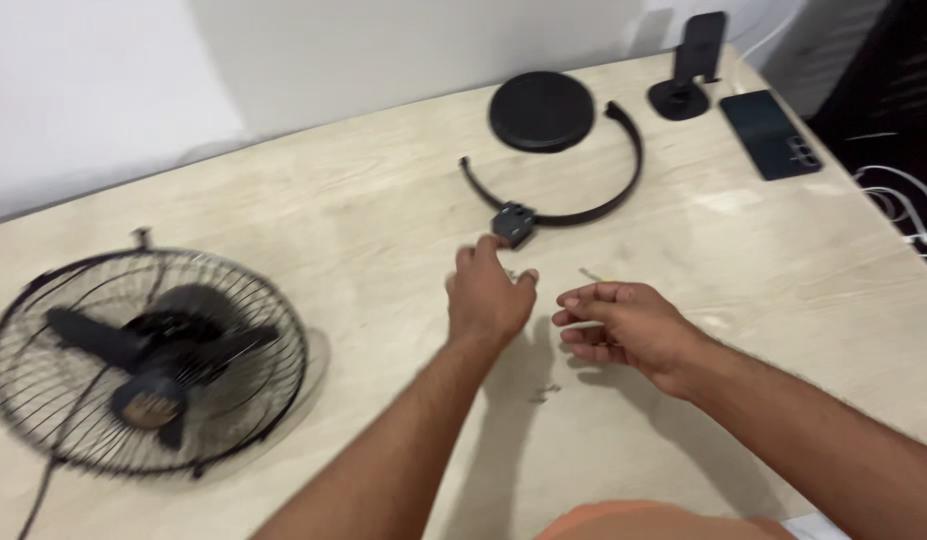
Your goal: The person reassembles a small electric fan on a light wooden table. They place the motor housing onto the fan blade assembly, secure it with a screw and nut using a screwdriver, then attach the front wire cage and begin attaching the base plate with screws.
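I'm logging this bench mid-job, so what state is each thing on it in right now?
Left hand: over the table, fingertips beside the clamp block, grip unclear.
Right hand: loosely curled, palm up, holding nothing visible.
Fan head: lying flat, grille on, blurred.
Black ring band: open, off the fan, lying flat.
Round black disc: flat on the table.
Phone: screen dark, lying flat.
Small screws: loose on the table.

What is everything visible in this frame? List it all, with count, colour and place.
fan cage with blades: 1, black, left on table
round disc: 1, black, far centre
open ring band with clasp: 1, black, beyond the hands
phone stand: 1, black, far right
phone: 1, dark, flat beside stand
small screws: a few, metallic, near the hands
cables: several, white, right edge
table: 1, light wood
left hand: near clasp, fingers curled
right hand: loosely curled
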